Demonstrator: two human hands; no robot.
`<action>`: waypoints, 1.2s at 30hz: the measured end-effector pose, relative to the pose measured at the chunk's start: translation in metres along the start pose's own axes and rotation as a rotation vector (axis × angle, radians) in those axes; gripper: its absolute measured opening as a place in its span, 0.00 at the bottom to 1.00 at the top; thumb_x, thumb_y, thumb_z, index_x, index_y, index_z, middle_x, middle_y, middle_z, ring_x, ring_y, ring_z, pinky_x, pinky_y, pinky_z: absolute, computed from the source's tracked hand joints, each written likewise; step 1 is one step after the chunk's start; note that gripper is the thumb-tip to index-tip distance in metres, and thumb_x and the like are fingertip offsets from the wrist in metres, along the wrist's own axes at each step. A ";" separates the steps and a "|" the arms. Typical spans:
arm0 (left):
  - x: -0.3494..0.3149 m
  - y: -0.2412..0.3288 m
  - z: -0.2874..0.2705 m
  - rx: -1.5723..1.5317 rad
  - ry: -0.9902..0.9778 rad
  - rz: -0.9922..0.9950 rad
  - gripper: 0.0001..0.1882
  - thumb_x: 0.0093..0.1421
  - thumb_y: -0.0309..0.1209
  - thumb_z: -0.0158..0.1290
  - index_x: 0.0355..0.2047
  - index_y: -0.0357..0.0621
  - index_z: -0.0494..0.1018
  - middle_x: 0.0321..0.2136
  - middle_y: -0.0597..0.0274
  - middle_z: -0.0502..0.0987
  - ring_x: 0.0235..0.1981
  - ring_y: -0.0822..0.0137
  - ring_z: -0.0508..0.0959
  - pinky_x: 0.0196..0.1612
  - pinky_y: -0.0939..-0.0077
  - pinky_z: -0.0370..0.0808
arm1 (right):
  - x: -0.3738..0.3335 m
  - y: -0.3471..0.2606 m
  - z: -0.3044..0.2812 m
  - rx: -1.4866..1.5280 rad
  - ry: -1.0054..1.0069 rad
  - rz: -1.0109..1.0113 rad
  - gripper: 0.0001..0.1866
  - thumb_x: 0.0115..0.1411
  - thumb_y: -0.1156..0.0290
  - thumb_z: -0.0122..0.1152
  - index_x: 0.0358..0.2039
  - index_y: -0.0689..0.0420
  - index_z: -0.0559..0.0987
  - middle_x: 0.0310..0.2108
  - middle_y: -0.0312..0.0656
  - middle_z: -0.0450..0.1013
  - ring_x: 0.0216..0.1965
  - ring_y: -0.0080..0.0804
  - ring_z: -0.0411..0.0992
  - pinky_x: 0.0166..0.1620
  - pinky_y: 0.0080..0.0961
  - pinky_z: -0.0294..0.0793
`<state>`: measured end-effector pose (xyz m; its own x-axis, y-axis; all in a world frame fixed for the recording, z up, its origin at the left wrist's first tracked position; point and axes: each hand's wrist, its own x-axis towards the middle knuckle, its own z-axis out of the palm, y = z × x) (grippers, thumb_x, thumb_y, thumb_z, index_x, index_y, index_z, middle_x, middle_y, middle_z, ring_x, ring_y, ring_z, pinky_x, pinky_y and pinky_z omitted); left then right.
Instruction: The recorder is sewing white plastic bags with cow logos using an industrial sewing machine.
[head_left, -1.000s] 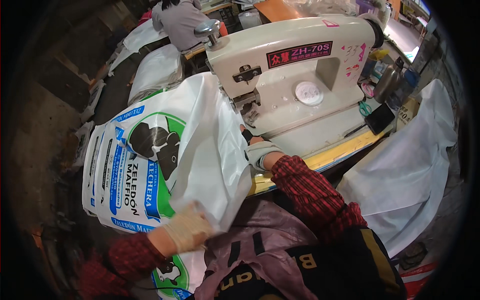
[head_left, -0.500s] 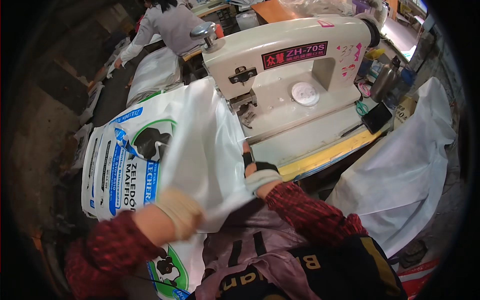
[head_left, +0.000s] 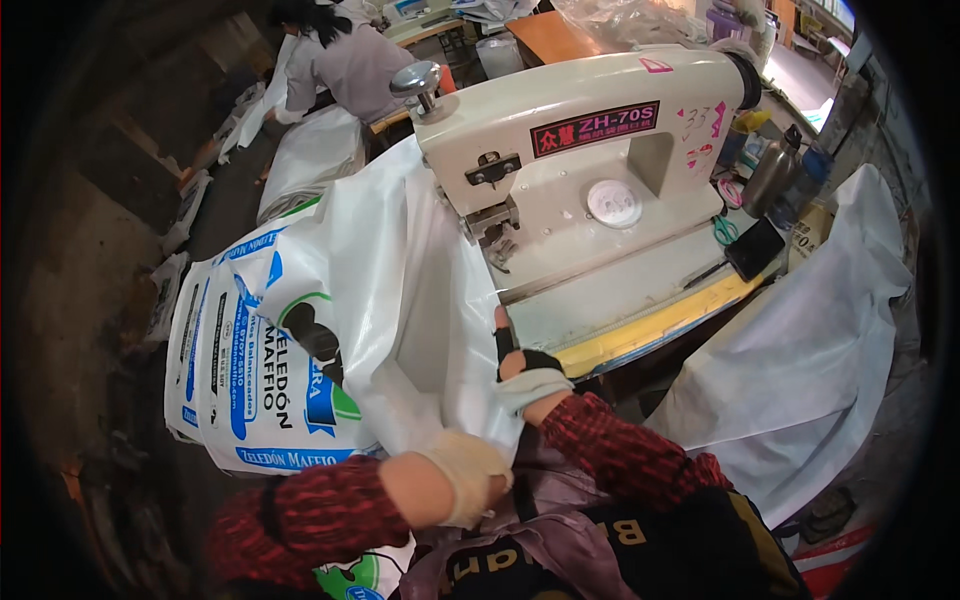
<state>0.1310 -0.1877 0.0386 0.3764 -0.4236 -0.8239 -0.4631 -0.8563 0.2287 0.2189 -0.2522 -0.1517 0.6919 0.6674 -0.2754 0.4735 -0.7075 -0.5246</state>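
A white woven sack (head_left: 440,310) with blue, green and black printing is draped over a pile of like printed sacks (head_left: 215,350) on the left. My left hand (head_left: 472,478), in a beige glove, is closed at the sack's near edge, its fingertips mostly hidden. Farther up that edge, beside the machine bed, is my right hand (head_left: 528,368) in a black fingerless glove. One digit points along the cloth while the other fingers, partly hidden, grip the edge. The sewing machine's needle area (head_left: 492,225) is just beyond the sack's right edge.
The cream sewing machine (head_left: 590,90) stands ahead. On its bed are a round white disc (head_left: 613,203), green scissors (head_left: 724,230) and a black box-like object (head_left: 754,249). White cloth (head_left: 800,350) hangs at right. A co-worker (head_left: 350,70) handles white sacks at the back left.
My left hand has swung right toward my right hand, drawing the sack's near edge along and folding it over the print. My right hand has barely shifted. The co-worker's arm has drawn back.
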 end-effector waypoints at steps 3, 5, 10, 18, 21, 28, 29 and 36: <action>-0.002 -0.019 -0.002 -0.017 0.040 -0.077 0.13 0.42 0.40 0.56 0.24 0.45 0.75 0.23 0.52 0.76 0.27 0.51 0.77 0.30 0.62 0.74 | 0.031 -0.009 -0.029 0.017 -0.025 0.091 0.36 0.54 0.67 0.43 0.61 0.61 0.42 0.26 0.58 0.72 0.25 0.50 0.73 0.27 0.43 0.71; 0.026 -0.027 0.015 -0.073 0.290 -0.059 0.12 0.41 0.39 0.56 0.22 0.44 0.75 0.22 0.51 0.76 0.26 0.51 0.76 0.30 0.62 0.74 | 0.039 0.005 -0.009 0.017 0.022 0.023 0.36 0.55 0.66 0.43 0.61 0.59 0.41 0.26 0.58 0.72 0.26 0.51 0.73 0.27 0.43 0.71; 0.091 0.008 0.045 -0.169 0.363 0.062 0.09 0.43 0.35 0.54 0.19 0.42 0.74 0.22 0.51 0.76 0.26 0.51 0.76 0.28 0.62 0.73 | 0.077 0.060 0.073 -0.001 0.234 -0.300 0.38 0.55 0.62 0.45 0.62 0.49 0.39 0.27 0.57 0.72 0.27 0.54 0.71 0.28 0.44 0.69; -0.028 -0.032 -0.015 0.286 0.297 -0.278 0.07 0.44 0.32 0.50 0.21 0.52 0.78 0.20 0.54 0.76 0.22 0.55 0.77 0.26 0.60 0.71 | -0.006 0.004 -0.010 0.049 -0.051 -0.002 0.37 0.55 0.65 0.43 0.62 0.51 0.39 0.27 0.59 0.72 0.28 0.53 0.72 0.29 0.41 0.71; -0.065 -0.029 -0.021 0.255 0.380 -0.420 0.06 0.44 0.32 0.49 0.20 0.51 0.77 0.20 0.53 0.76 0.23 0.55 0.77 0.27 0.59 0.71 | 0.015 -0.024 -0.047 0.041 -0.078 0.038 0.36 0.55 0.66 0.42 0.62 0.52 0.40 0.28 0.59 0.72 0.28 0.52 0.73 0.30 0.40 0.72; 0.057 0.000 0.013 -0.110 0.368 0.245 0.07 0.43 0.34 0.52 0.17 0.44 0.75 0.20 0.51 0.75 0.25 0.51 0.76 0.26 0.62 0.72 | 0.058 0.026 -0.006 0.133 0.179 -0.238 0.31 0.57 0.61 0.43 0.60 0.51 0.50 0.31 0.58 0.72 0.27 0.51 0.73 0.28 0.40 0.73; 0.066 -0.001 0.020 -0.114 0.371 0.236 0.07 0.43 0.34 0.52 0.17 0.44 0.75 0.20 0.51 0.75 0.25 0.51 0.76 0.26 0.62 0.72 | 0.040 0.008 -0.024 0.319 0.034 -0.068 0.37 0.55 0.61 0.47 0.62 0.49 0.44 0.29 0.59 0.72 0.27 0.52 0.72 0.29 0.41 0.72; 0.079 0.004 0.025 -0.124 0.291 0.235 0.05 0.43 0.32 0.52 0.17 0.46 0.75 0.20 0.54 0.76 0.24 0.52 0.76 0.25 0.63 0.72 | 0.009 -0.001 -0.008 0.130 0.041 -0.047 0.32 0.54 0.61 0.47 0.58 0.52 0.50 0.29 0.59 0.72 0.28 0.53 0.72 0.31 0.41 0.72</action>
<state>0.1391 -0.2175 -0.0381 0.4914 -0.6632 -0.5645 -0.4697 -0.7476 0.4696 0.2293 -0.2472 -0.1478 0.6940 0.6868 -0.2161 0.4332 -0.6380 -0.6366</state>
